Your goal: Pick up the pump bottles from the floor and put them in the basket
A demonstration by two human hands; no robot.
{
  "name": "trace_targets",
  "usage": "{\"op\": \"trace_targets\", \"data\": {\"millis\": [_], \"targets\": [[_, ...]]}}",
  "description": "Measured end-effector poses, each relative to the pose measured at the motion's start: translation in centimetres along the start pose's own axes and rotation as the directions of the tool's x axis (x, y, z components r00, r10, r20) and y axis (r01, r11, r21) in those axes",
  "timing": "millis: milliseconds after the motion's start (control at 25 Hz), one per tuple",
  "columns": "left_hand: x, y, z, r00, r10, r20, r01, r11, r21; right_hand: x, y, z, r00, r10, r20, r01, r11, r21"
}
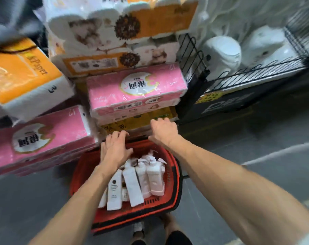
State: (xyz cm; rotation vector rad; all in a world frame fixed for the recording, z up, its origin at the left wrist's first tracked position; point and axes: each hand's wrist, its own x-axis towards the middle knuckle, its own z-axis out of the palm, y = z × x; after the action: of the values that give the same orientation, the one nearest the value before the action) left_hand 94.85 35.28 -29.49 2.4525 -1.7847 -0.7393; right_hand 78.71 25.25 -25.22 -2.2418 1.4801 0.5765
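Red basket [83,168] of pump bottles [154,177], left hand [114,149], right hand [163,131], grips wide, empty

Grey floor [35,200] with stacked tissue packs [136,89] beside a black wire rack [199,55].

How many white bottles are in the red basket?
6 show in the basket, left to right: edge-on bottle, labelled bottle, short bottle behind, long bottle, fifth bottle, rightmost bottle. More may hide underneath.
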Motion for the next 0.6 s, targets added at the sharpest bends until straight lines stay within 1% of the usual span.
{"op": "trace_targets", "data": {"millis": [80,240,320,400,520,600], "targets": [[-0.9,0.9,-4.6,0.997,0.073,-0.032,-0.071,0.995,0.068,-2.3,-1.1,-3.5,0.997,-0.004,-0.073,0.002,0.999,-0.032],[-3.3,2.5,-11.7,0.975,0.203,-0.093,-0.189,0.972,0.137,-7.0,-2.4,-9.1,0.988,0.005,-0.156,-0.027,0.990,-0.139],[-4.8,3.5,-14.7,0.956,0.273,-0.107,-0.254,0.953,0.167,-9.8,-1.9,-11.8,0.976,0.008,-0.220,-0.056,0.976,-0.211],[-6.0,4.5,-17.5,0.938,0.321,-0.130,-0.286,0.930,0.229,-12.5,-1.0,-14.8,0.965,0.036,-0.258,-0.107,0.958,-0.266],[-7.5,7.4,-21.3,0.906,0.392,-0.159,-0.342,0.900,0.272,-15.9,0.8,-19.1,0.942,0.159,-0.296,-0.238,0.937,-0.254],[-8.3,10.2,-23.1,0.882,0.437,-0.175,-0.378,0.879,0.289,-17.5,2.0,-21.8,0.923,0.194,-0.332,-0.273,0.939,-0.210]]}}
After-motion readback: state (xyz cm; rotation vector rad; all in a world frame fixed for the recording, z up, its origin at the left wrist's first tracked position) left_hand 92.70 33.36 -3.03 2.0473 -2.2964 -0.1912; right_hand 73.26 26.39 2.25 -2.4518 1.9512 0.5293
